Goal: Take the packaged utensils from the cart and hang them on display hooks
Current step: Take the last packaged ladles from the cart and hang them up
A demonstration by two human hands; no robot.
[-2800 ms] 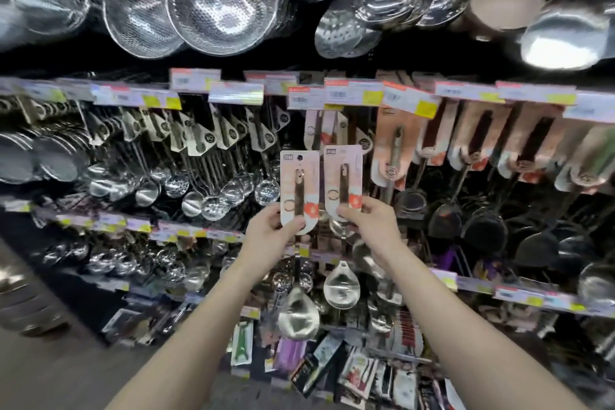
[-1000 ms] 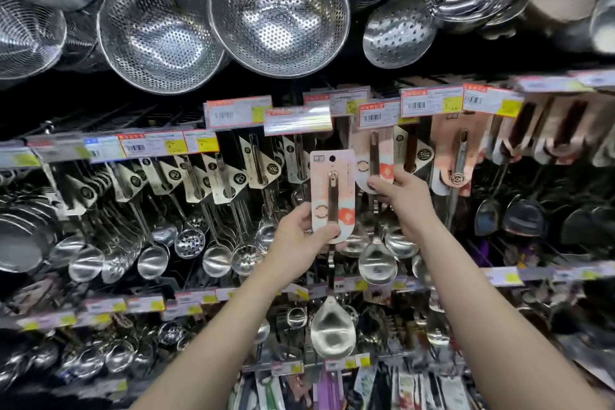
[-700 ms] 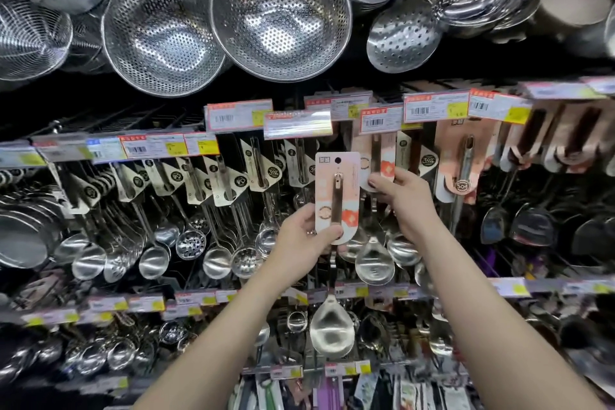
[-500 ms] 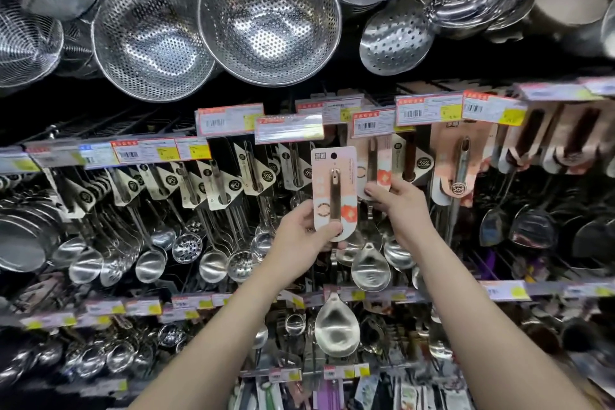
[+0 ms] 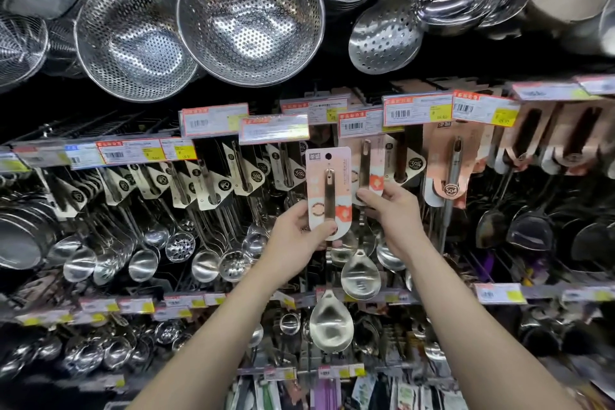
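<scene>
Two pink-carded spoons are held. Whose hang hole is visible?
The spoon in the left hand: its card top and hole show; the other spoon, in the right hand, has its card top hidden behind a price label.

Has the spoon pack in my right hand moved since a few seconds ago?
Yes. The spoon pack rose: its top is now behind the price label, not below it.

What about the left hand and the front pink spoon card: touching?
Touching. The head view shows the left hand pinching the lower end of the pink spoon card, thumb across its front.
</scene>
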